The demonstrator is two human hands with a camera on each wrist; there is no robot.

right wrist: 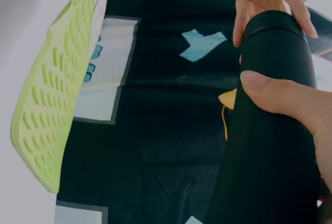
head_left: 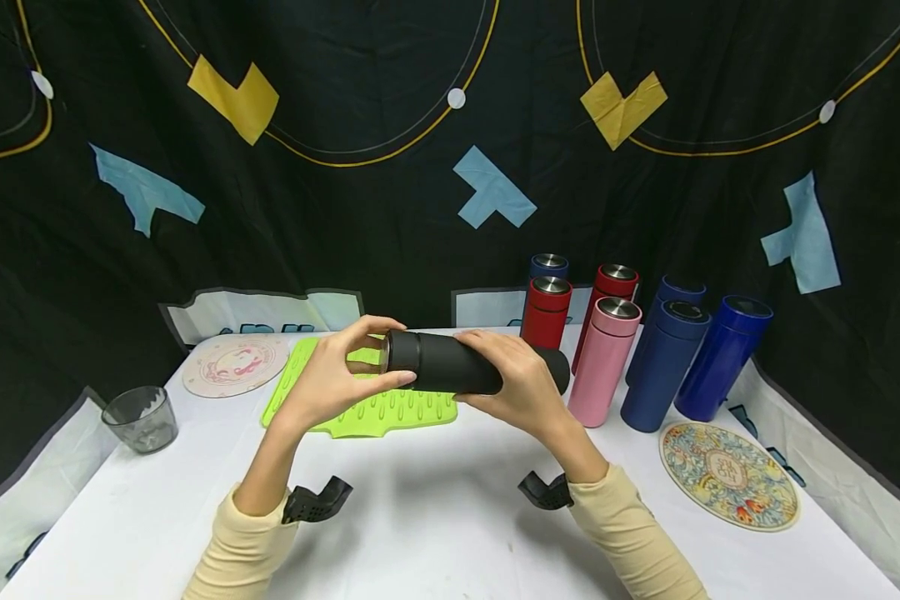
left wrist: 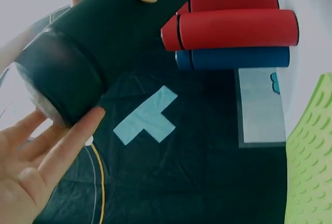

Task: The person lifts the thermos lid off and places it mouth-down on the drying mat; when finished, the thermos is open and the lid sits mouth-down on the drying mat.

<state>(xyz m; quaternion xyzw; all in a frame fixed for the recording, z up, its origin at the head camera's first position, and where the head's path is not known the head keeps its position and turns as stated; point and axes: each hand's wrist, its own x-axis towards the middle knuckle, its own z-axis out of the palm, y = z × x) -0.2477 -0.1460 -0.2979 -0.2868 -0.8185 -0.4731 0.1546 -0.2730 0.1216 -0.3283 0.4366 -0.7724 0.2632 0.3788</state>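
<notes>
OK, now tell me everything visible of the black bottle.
The black bottle is a matte cylinder, its cap on, with a seam and a shiny, metal-looking end. It is held roughly sideways above the table, cap to the left. The left hand holds the cap; the right hand grips the body.

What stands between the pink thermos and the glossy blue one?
A navy thermos, with another navy thermos partly hidden behind it; the head view shows both.

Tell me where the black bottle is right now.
At the centre of the head view, the black bottle is held sideways, the left hand at its lid and the right hand gripping it, partly hiding the green mat.
</notes>
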